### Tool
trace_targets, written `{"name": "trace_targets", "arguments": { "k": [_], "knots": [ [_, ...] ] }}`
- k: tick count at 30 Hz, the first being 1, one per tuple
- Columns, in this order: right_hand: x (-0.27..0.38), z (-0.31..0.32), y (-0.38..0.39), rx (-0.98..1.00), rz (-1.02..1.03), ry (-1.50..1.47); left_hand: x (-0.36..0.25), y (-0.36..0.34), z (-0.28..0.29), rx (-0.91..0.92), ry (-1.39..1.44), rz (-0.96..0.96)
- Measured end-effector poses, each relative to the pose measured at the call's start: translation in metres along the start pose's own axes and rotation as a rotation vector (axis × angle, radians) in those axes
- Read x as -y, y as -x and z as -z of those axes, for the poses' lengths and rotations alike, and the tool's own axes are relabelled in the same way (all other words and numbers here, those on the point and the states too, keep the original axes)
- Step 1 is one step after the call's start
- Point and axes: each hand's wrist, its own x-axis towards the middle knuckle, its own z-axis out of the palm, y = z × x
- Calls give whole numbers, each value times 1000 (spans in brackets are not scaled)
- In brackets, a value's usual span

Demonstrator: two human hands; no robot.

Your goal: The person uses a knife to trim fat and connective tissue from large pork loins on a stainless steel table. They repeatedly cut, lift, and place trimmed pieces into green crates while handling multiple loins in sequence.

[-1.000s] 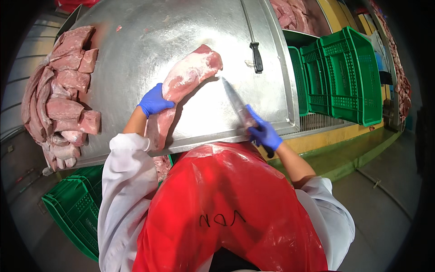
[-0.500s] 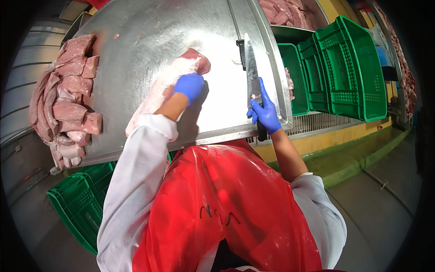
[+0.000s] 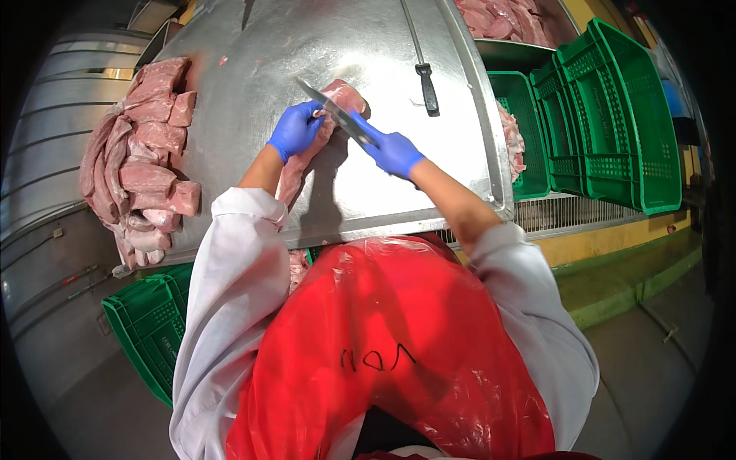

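A long, pale pink loin-like piece of meat (image 3: 346,96) lies on the metal table, its far end rounded and redder. My left hand (image 3: 296,132), in a blue glove, is closed at the meat's left side and pinches a pale bit at its edge. In my blue-gloved right hand (image 3: 394,152) is a knife (image 3: 335,112), with its handle inside my fist. The blade slants across the meat near the far end, its tip pointing to the far left past my left fingers. My left hand and sleeve partly hide the meat.
Cut meat pieces (image 3: 146,165) are heaped along the left side of the metal table (image 3: 268,50). A sharpening steel (image 3: 427,88) with a black handle lies at the far right. Green crates (image 3: 613,115) stand beyond the right edge; another green crate (image 3: 149,326) is below left.
My right hand has brought the knife left from the table's right side to the meat. My left hand has shifted left to the meat's edge. The meat now shows a pinker side.
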Motion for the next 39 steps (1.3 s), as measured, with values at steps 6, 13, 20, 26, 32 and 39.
{"name": "trace_targets", "arguments": {
  "k": [6,13,20,26,32,39],
  "knots": [
    [-23,-12,-26,27,18,-133,3,-20,13,166,118,61],
    [-38,7,5,258,-11,-272,17,-26,29,192,167,60],
    [-2,-36,-72,69,49,-454,20,-36,41,179,287,62],
    [-13,-69,-3,159,-12,-591,29,-39,64,193,227,104],
    [28,-59,-78,54,-43,-543,27,-41,68,192,240,56],
    [10,-84,-39,143,6,-552,17,-33,89,144,263,7]
  ]
}}
